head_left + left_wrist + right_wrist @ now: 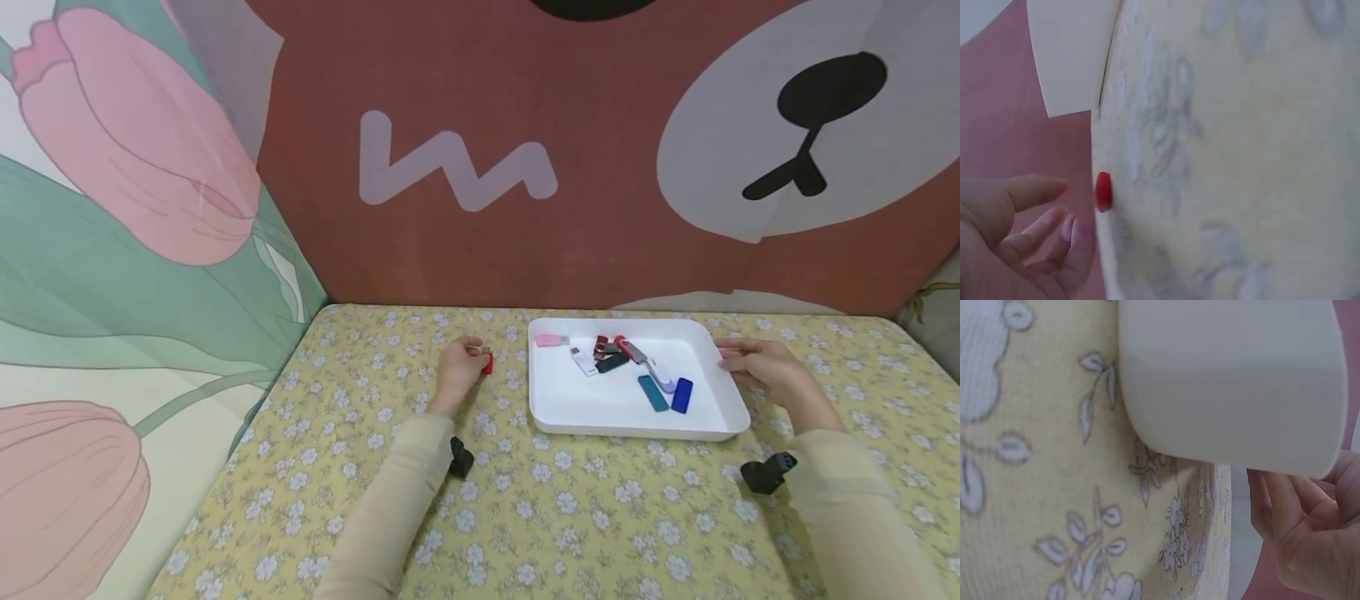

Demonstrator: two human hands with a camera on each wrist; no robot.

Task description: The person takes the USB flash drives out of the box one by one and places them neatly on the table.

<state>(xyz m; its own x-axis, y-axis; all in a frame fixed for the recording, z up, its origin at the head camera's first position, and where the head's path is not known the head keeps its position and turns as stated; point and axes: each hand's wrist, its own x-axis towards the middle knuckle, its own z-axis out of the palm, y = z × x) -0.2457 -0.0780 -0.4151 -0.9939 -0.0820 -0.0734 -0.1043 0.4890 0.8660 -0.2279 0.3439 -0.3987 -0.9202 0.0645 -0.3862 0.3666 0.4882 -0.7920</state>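
Observation:
A red USB flash drive (487, 362) with a metal plug lies on the flowered cloth, left of a white tray (555, 414). My left hand (460, 367) is right beside this drive. In the left wrist view, thumb and fingers are spread loosely, with a gap between them and the red drive (1104, 192). My right hand (765, 367) holds the tray's right edge. In the right wrist view its thumb is at the rim and its fingers lie along the outer wall, partly hidden behind the tray (1235, 394).
Inside the tray lie several USB drives: a pink one (551, 340), a white one (582, 362), a black one (612, 362), a teal one (653, 393), a blue one (682, 396) and others. A printed fabric backdrop (465, 258) rises behind the table.

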